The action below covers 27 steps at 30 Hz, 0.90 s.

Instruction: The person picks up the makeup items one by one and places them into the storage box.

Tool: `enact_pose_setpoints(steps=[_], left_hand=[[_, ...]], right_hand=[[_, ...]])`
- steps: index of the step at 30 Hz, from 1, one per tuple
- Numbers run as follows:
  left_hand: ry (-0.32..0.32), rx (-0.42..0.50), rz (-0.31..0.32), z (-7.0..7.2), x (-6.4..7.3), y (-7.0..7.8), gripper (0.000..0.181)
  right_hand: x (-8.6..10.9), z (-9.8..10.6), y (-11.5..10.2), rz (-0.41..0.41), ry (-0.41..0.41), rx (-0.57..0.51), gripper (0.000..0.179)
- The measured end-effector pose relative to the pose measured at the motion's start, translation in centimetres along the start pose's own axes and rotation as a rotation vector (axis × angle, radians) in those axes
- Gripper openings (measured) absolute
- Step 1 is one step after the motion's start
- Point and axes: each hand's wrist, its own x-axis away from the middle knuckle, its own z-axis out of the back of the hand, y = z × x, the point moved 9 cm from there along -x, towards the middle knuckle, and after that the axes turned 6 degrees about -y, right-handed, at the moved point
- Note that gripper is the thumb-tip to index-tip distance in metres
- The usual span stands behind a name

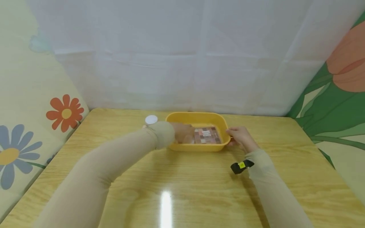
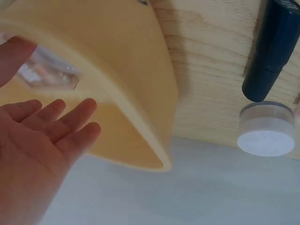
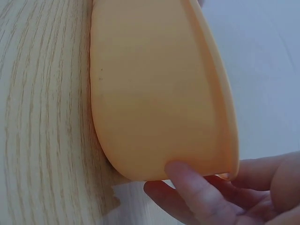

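Observation:
A yellow plastic basin (image 1: 196,147) stands on the wooden table near its back edge. Inside it lies a flat square palette (image 1: 207,135) patterned in brown and pink squares. My left hand (image 1: 182,132) reaches over the basin's left side, beside the palette. In the left wrist view its fingers (image 2: 77,117) are loosely extended, and the thumb overlaps a clear, shiny package (image 2: 49,70) in the basin. My right hand (image 1: 239,136) grips the basin's right rim, with fingers (image 3: 197,187) against the outer wall and the thumb side at the rim.
Left of the basin stands a small round jar with a white top (image 1: 151,119). Close to that jar, a dark blue tube (image 2: 272,51) shows in the left wrist view. A white cloth (image 1: 182,63) hangs behind the table (image 1: 194,186), with flower-patterned panels on both sides.

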Motion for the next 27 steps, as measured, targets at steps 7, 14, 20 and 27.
enact_pose_setpoints(steps=[7, 14, 20, 27], left_hand=[[0.127, -0.035, -0.001, 1.7, 0.9, -1.3, 0.076], [0.271, -0.068, -0.062, 2.8, 3.9, -2.5, 0.061], [0.324, 0.018, -0.041, 3.4, 6.7, -3.9, 0.060], [0.358, 0.113, 0.002, 3.7, 8.2, -5.5, 0.063]], right_hand=[[0.1, 0.1, 0.0, 0.010, 0.009, -0.003, 0.046], [0.2, -0.1, -0.3, 0.032, 0.006, -0.027, 0.045], [0.3, -0.3, -0.3, 0.032, 0.001, -0.036, 0.045], [0.2, -0.2, -0.3, 0.031, 0.006, -0.025, 0.046]])
